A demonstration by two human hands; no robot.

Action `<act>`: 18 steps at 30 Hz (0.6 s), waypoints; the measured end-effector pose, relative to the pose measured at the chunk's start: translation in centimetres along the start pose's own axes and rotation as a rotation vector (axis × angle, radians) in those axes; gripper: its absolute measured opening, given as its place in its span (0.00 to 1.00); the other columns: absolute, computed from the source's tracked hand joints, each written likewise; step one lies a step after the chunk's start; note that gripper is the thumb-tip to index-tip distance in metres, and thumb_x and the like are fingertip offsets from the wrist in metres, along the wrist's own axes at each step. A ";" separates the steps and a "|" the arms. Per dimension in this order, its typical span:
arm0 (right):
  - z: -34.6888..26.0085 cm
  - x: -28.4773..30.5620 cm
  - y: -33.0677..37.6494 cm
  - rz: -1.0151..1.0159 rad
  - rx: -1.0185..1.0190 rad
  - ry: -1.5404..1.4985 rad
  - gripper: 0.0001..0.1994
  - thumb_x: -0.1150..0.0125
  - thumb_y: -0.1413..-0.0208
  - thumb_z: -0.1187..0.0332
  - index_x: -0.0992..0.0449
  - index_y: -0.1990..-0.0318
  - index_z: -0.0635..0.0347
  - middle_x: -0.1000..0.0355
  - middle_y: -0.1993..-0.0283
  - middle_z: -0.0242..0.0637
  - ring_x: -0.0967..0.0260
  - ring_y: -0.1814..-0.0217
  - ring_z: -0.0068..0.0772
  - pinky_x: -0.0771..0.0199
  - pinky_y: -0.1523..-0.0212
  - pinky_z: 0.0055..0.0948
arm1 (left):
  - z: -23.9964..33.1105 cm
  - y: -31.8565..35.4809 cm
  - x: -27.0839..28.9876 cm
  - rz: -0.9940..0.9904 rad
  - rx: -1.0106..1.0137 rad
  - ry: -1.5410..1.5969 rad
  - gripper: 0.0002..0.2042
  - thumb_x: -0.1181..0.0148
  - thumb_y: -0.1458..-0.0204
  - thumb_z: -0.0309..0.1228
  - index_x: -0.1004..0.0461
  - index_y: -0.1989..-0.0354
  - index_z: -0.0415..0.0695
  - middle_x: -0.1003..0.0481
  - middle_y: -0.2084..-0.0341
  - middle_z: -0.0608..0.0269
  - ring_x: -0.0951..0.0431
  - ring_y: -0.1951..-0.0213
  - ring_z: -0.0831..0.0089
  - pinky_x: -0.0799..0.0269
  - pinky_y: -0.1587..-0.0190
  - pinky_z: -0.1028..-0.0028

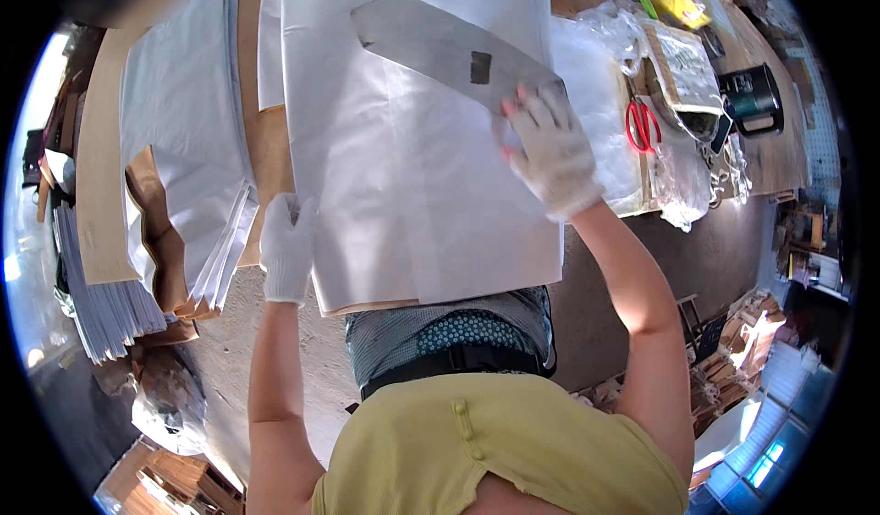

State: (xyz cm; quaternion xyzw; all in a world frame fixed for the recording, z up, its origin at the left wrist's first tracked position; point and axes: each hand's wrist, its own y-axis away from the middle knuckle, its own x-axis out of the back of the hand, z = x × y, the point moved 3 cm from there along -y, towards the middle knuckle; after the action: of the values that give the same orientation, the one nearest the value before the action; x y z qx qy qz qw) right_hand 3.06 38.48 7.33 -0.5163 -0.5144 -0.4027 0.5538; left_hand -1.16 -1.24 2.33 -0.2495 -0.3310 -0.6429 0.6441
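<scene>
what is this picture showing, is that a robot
There is no machine: a person works in white knit gloves. The one picture comes from a wide fisheye camera on their head, looking down. On the brown wooden table are large flat white sheets, with red-handled scissors and a dark cylindrical mug to the right. The right hand rests on the right end of a long flat grey plate; whether it grips is unclear. The left hand is at the sheets' left edge.

two hands (pixel 286 251) (pixel 555 157), one grey plate (pixel 426 43), one pair of scissors (pixel 643 128), one mug (pixel 753 102)
</scene>
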 end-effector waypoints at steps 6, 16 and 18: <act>-2.1 4.4 10.6 -0.473 0.335 -0.120 0.37 0.19 0.57 0.62 0.25 0.36 0.54 0.32 0.28 0.42 0.38 0.23 0.50 0.38 0.23 0.55 | 2.9 1.9 2.1 0.002 -0.773 -0.366 0.08 0.35 0.48 0.23 0.18 0.59 0.42 0.17 0.57 0.61 0.17 0.52 0.57 0.20 0.51 0.58; -1.4 3.9 11.7 -0.239 0.575 0.116 0.13 0.33 0.47 0.62 0.17 0.54 0.46 0.21 0.38 0.30 0.29 0.30 0.40 0.37 0.22 0.49 | -1.1 -0.4 4.4 -0.357 -0.867 -0.113 0.16 0.38 0.49 0.15 0.17 0.52 0.43 0.17 0.49 0.59 0.17 0.46 0.57 0.20 0.43 0.61; -1.2 3.7 11.7 -0.327 0.561 0.085 0.14 0.33 0.47 0.59 0.16 0.52 0.43 0.21 0.36 0.29 0.30 0.28 0.40 0.40 0.21 0.49 | -1.1 -0.3 4.5 -0.359 -0.842 -0.060 0.15 0.40 0.49 0.14 0.17 0.54 0.43 0.16 0.51 0.61 0.17 0.47 0.58 0.19 0.45 0.61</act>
State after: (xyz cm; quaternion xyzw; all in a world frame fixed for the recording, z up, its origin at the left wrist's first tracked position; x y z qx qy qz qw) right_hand 15.21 39.28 9.18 -0.2368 -0.6578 -0.3501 0.6234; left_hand -1.54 -5.03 4.95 -0.4465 -0.0974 -0.8155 0.3552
